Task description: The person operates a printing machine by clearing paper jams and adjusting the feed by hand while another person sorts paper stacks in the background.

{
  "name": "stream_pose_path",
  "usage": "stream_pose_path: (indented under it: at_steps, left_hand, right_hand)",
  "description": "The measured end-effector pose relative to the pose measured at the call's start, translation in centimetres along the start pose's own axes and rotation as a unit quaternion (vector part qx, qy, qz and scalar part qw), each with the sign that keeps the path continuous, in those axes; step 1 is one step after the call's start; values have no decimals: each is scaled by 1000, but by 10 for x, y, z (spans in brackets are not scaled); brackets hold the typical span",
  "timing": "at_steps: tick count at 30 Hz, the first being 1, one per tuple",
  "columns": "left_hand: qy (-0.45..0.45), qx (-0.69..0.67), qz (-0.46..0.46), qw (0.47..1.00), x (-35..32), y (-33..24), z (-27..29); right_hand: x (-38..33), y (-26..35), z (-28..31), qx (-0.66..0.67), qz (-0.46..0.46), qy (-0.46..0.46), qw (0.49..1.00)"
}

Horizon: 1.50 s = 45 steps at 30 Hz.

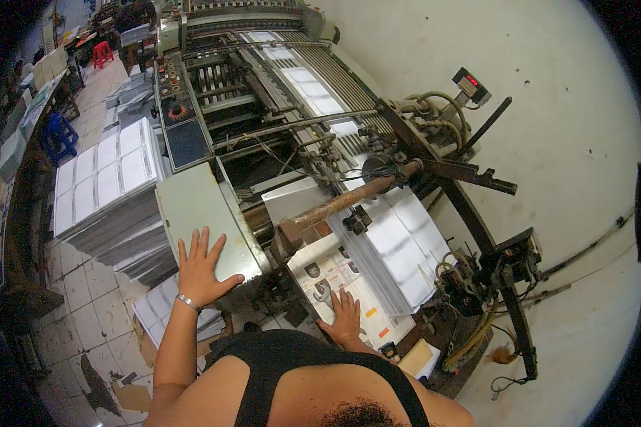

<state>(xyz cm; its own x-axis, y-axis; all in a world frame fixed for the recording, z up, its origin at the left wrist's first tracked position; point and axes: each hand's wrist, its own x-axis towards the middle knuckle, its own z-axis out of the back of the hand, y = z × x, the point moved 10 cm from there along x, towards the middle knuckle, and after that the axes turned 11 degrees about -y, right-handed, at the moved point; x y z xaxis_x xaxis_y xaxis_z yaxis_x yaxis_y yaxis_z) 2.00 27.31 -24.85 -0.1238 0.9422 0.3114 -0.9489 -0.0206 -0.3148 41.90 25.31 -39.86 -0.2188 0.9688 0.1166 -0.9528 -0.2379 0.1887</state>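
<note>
My left hand lies spread on the pale green metal cover at the near end of a long paper-feeding machine, with nothing in it. A silver band circles that wrist. My right hand, fingers apart, rests on a cream printed sheet with small coloured pictures. Close to its fingertips is a grey shape like a wrench head; I cannot tell whether it is printed or real. Right of this hand, a stack of white sheets sits on the machine's feed end, under a rusty roller bar.
A dark metal frame with hoses rises at the right, before a pale wall. Tall piles of printed sheets stand on the tiled floor at the left. Farther off are a blue stool and a red stool.
</note>
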Motion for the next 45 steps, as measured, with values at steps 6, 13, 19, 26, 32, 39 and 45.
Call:
stream_pose_path:
  at_steps: [6, 13, 19, 26, 32, 39, 45]
  left_hand:
    - [-1, 2, 0, 1000, 0, 0, 0]
    - [-2, -2, 2, 1000, 0, 0, 0]
    - [-3, -2, 0, 1000, 0, 0, 0]
    - [-5, -1, 0, 1000, 0, 0, 0]
    - [-3, -1, 0, 1000, 0, 1, -1]
    - [-2, 6, 0, 1000, 1, 0, 0]
    - [-8, 4, -1, 1000, 0, 1, -1]
  right_hand:
    - [1, -2, -4, -2, -4, 1, 1000]
    - [0, -3, -3, 2, -5, -3, 1000]
    - [0, -3, -4, 2, -2, -6, 1000]
    - [0, -3, -4, -2, -1, -7, 1000]
    - [0, -3, -5, -4, -3, -9, 1000]
    - [1, -5, -6, 0, -3, -4, 1000]
    - [1, -1, -2, 7, -1, -6, 1000]
